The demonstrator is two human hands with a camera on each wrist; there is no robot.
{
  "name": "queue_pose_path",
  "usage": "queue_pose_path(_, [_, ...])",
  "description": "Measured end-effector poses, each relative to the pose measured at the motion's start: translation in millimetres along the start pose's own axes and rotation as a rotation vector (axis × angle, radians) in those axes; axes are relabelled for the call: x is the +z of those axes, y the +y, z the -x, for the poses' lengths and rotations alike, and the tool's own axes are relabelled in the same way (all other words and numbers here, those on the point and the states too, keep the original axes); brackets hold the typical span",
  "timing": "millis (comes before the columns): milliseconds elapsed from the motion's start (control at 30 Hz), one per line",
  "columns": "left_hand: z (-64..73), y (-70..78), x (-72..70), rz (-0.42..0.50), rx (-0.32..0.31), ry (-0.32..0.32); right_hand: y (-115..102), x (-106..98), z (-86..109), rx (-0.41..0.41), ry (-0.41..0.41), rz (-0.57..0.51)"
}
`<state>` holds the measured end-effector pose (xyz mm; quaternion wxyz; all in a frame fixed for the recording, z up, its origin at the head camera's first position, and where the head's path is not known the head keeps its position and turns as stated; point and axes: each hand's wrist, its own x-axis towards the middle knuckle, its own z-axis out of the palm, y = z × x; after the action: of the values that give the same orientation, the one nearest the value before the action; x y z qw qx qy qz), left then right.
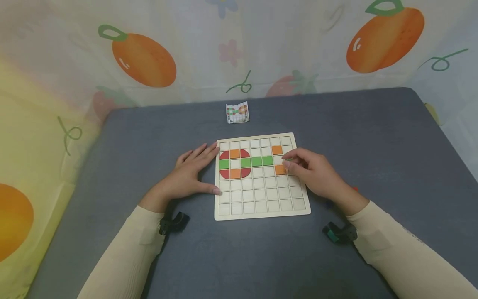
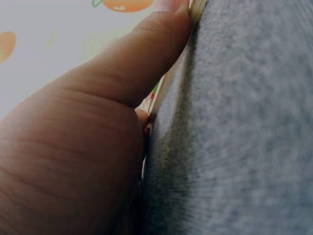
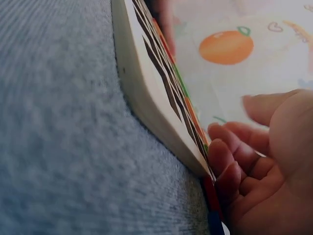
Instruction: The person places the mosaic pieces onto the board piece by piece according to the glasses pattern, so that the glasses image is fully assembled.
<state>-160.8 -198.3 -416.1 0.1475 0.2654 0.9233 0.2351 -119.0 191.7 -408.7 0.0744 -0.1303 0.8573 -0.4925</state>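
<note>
A pale wooden grid board (image 1: 260, 207) lies on the table. At its left edge my left hand (image 1: 188, 172) rests with fingers spread, fingertips and thumb right at the rim; the left wrist view shows the thumb (image 2: 156, 44) along that edge. Over the board's right side, my right hand (image 1: 313, 170) pinches a small green tile (image 1: 289, 159), mostly hidden by thumb and forefinger. In the right wrist view, the other fingers (image 3: 227, 181) curl beside the board's edge. Green tiles (image 1: 256, 161), orange tiles (image 1: 277, 150) and rounded red tiles (image 1: 225, 155) fill some cells.
Behind the board lies a small pattern card (image 1: 237, 113) with a coloured figure on a grid. Red (image 3: 210, 196) and blue (image 3: 215, 223) pieces sit beside the board near my right hand. A fruit-print curtain (image 1: 209, 54) hangs behind the grey table (image 1: 246, 257).
</note>
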Motion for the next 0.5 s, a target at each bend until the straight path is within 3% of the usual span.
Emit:
queue_pose_path(367, [0.1,-1.1,0.4,0.009,0.011,0.004,3.8,-18.2,1.1,-0.098,0.028,-0.302])
queue_pose_path(500, [0.6,-0.9,0.1,0.011,0.013,0.005,6.4,-31.3,2.5,-0.108,0.018,-0.345])
